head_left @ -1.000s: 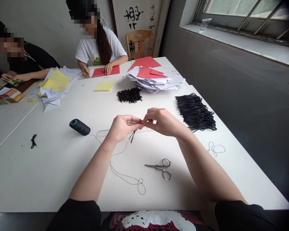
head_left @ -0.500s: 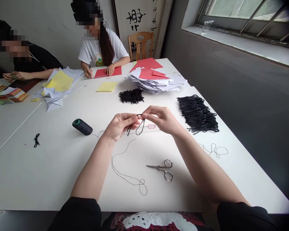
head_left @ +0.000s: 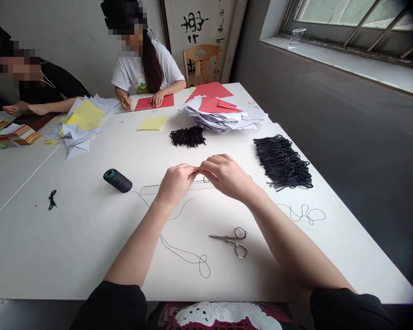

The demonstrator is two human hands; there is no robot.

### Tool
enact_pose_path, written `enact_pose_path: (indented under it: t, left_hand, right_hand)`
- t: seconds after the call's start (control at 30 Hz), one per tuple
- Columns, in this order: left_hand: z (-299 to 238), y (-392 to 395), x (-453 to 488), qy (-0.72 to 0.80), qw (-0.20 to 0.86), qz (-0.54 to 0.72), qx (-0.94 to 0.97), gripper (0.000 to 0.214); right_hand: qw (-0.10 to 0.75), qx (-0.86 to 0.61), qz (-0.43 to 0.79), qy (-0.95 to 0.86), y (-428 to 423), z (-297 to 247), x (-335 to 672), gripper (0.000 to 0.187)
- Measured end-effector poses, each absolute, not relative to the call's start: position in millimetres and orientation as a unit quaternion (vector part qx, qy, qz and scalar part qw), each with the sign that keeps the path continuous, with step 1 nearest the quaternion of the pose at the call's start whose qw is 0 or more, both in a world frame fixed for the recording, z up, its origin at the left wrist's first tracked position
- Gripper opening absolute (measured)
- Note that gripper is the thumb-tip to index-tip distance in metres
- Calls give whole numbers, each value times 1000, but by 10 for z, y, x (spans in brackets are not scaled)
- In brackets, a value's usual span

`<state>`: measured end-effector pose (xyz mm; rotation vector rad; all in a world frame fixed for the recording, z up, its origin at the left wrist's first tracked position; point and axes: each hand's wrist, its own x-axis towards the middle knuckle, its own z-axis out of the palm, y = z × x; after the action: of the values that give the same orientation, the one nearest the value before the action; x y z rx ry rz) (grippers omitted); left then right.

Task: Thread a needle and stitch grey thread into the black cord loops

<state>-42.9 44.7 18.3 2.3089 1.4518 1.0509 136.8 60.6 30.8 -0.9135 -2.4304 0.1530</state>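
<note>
Left hand (head_left: 177,183) and right hand (head_left: 223,176) meet, fingers pinched around a mostly hidden black cord (head_left: 204,179), its loop partly showing beneath the right. Nearest on the white tabletop (head_left: 72,252) lie loose thread (head_left: 192,262) and metal scissors (head_left: 227,239); farther off, a clear ruler (head_left: 150,189), a black thread spool (head_left: 119,181), then two piles of looped black cords (head_left: 282,161).

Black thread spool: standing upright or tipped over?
Tipped over: the spool lies lengthwise on the white table, its green-rimmed end pointing left rather than straight up.
</note>
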Motion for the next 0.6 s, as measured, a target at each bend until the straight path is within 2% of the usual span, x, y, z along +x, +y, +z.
enact_pose_path:
  t: [0.13,0.23,0.3,0.6]
  left_hand:
    - [266,446,-468,488,241,383,746,12]
    - [336,440,-505,489,331,380,712,14]
    - [360,442,-527,480,366,376,703,19]
    - [381,471,-572,444,446,367,685,23]
  right_hand:
    - [321,-323,209,-865,645,312,1437,13]
    - [310,-302,299,-850,665,327,1489,13]
    - [299,-305,320,-846,667,338,1502,18]
    - [304,-284,374,-829,643,367,1494,15]
